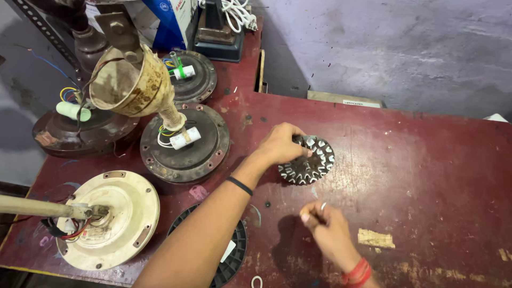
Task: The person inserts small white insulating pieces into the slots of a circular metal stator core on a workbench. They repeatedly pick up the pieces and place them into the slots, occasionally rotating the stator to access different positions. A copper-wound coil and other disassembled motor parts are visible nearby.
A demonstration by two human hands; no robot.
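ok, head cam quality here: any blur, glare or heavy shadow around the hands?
Head view: mostly sharp; the right hand is slightly motion-blurred, and the small thing in its fingers is too blurred to identify. The left hand on the toothed metal core is crisp. Soft shadows fall on the red table beneath both hands; mild sheen, no hard glare. Wide-angle bending shows at the left edge.

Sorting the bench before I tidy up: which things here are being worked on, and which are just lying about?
In hand:
- toothed metal core, gripped by the left hand
- small pale piece pinched in the right hand

Lying about:
- dark fan motors
- cream fan motor
- rusty canopy cup
- black grille
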